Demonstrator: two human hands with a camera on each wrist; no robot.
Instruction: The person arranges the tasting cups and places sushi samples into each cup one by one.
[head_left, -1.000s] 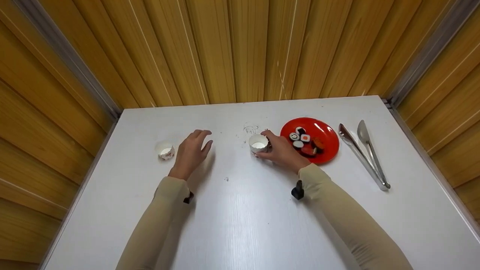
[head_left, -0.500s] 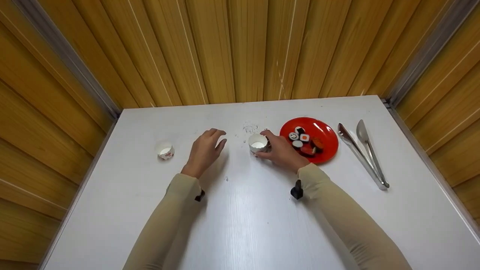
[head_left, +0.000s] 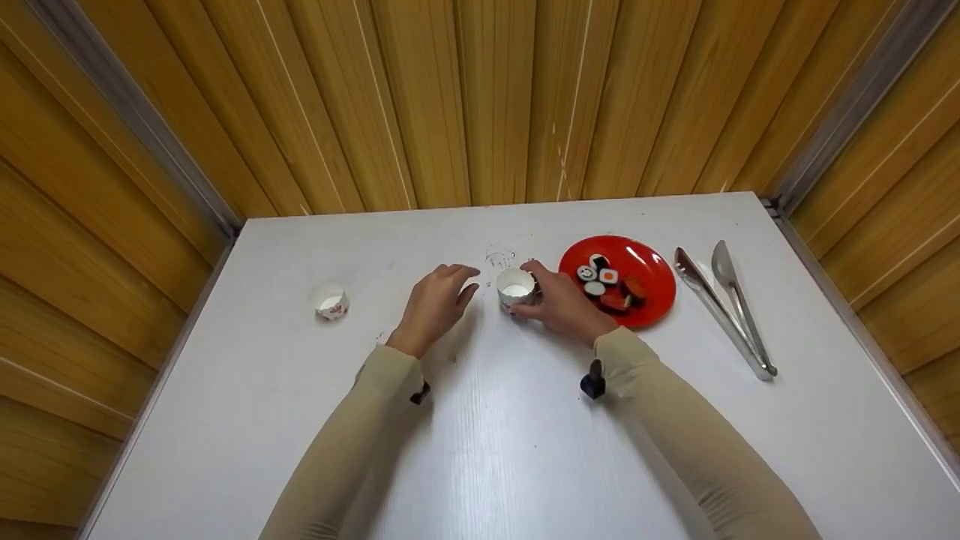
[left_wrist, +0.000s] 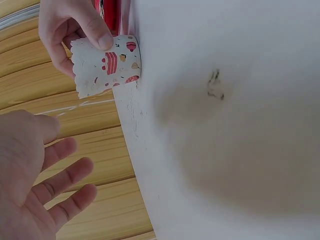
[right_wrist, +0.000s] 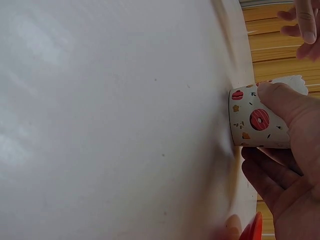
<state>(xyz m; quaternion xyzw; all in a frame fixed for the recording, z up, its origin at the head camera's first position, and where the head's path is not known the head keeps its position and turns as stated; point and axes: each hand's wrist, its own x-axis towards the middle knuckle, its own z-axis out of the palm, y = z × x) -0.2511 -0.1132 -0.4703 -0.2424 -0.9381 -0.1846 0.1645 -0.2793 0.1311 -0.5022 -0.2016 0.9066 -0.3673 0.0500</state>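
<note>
A small white paper cup (head_left: pixel 517 289) printed with sweets stands on the white table (head_left: pixel 487 420); the same cup (left_wrist: pixel 106 65) (right_wrist: pixel 260 120) shows in both wrist views. My right hand (head_left: pixel 556 300) grips it, thumb and fingers curled round its side. My left hand (head_left: pixel 437 300) hovers just left of the cup with fingers spread and relaxed, holding nothing; the left hand (left_wrist: pixel 40 185) also shows in its wrist view. A second small paper cup (head_left: pixel 330 301) stands alone farther left.
A red plate (head_left: pixel 651 274) with several toy sushi pieces sits right of the held cup. Metal tongs (head_left: pixel 726 307) lie beyond it near the right edge. Wooden panel walls enclose the table on three sides.
My left hand has moved rightward from near the far-left cup to just beside the held cup. The right hand and its cup have stayed in place.
</note>
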